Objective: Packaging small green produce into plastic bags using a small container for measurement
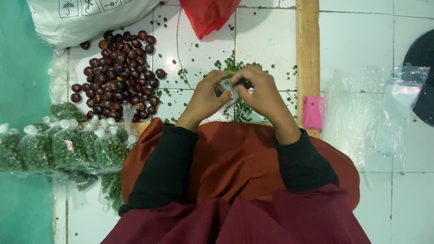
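While I sit over the white tiled floor, the big white sack lies at the top left, with a heap of dark brown round nuts spread just below it. Left of my lap, a row of knotted clear bags filled with small green seeds lies along the edge of a green mat. A red plastic bag hangs in at the top, a wooden board runs down on the right, and a pink packet rests against it. My left hand and right hand meet, fingers pinched together on a small clear bag above loose green seeds.
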